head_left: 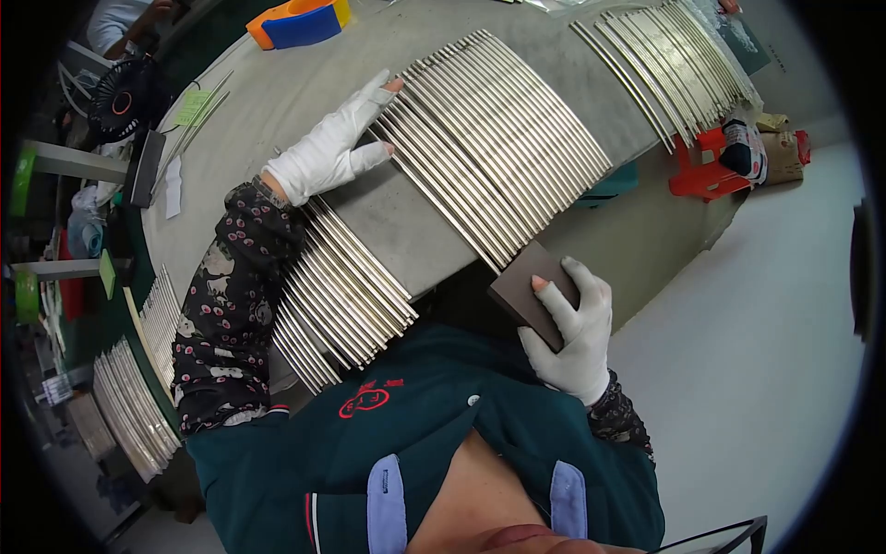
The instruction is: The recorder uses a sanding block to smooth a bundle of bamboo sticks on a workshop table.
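Observation:
Side by side on the grey table (pixel 406 245) lies a row of shiny metal rods (pixel 503 138). My left hand (pixel 332 148), in a white glove with bare thumb and finger tips, reaches to the row's left edge. Its fingers are stretched out and apart, the tips at the outermost rods. My right hand (pixel 577 337), gloved the same way, grips a dark grey-brown rectangular block (pixel 535 286) at the near ends of the rods. Beneath my left forearm lies a second group of rods (pixel 346 286), partly hidden by the sleeve.
More rods (pixel 674 69) lie at the far right, others (pixel 138 406) at the far left. An orange and blue tape dispenser (pixel 300 23) sits at the back. Right of the table stands a red stool (pixel 706 171) with items on it. A black fan (pixel 125 97) is at left; another person is behind.

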Tool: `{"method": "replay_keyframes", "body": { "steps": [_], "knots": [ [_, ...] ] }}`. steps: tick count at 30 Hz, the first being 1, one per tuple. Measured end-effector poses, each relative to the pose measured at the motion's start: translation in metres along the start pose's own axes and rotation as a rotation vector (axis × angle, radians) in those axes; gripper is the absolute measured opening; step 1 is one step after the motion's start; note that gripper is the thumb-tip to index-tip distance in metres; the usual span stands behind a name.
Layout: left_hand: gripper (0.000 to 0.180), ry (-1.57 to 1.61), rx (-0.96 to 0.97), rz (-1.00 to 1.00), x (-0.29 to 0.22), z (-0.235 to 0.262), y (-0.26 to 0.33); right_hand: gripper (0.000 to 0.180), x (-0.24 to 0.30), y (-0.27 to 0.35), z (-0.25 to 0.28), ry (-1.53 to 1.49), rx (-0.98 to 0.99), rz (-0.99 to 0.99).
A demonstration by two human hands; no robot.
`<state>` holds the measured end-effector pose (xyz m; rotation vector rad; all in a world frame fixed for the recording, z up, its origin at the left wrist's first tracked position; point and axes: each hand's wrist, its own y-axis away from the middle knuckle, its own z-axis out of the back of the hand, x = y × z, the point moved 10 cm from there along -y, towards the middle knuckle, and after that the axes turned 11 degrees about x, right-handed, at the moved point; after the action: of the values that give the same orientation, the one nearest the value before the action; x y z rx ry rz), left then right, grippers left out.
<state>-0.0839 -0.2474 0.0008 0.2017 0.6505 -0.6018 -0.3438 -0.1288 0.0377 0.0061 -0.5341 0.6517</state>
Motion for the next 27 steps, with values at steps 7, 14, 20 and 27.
{"method": "replay_keyframes", "body": {
  "steps": [7,14,20,27],
  "knots": [
    [0.073,-0.629,0.185,-0.067,-0.042,-0.039,-0.013,0.061,-0.012,0.002,0.021,0.07,-0.084,-0.028],
    [0.078,-0.595,0.214,-0.017,-0.041,-0.042,-0.01,0.062,-0.02,-0.011,0.019,0.158,-0.176,-0.011],
    [0.078,-0.569,0.215,0.004,-0.04,-0.042,-0.001,0.062,-0.016,-0.02,0.014,0.2,-0.135,0.007],
    [0.077,-0.57,0.202,-0.036,-0.046,-0.04,-0.007,0.054,-0.001,-0.062,-0.001,0.337,-0.095,0.0]
  ]
}}
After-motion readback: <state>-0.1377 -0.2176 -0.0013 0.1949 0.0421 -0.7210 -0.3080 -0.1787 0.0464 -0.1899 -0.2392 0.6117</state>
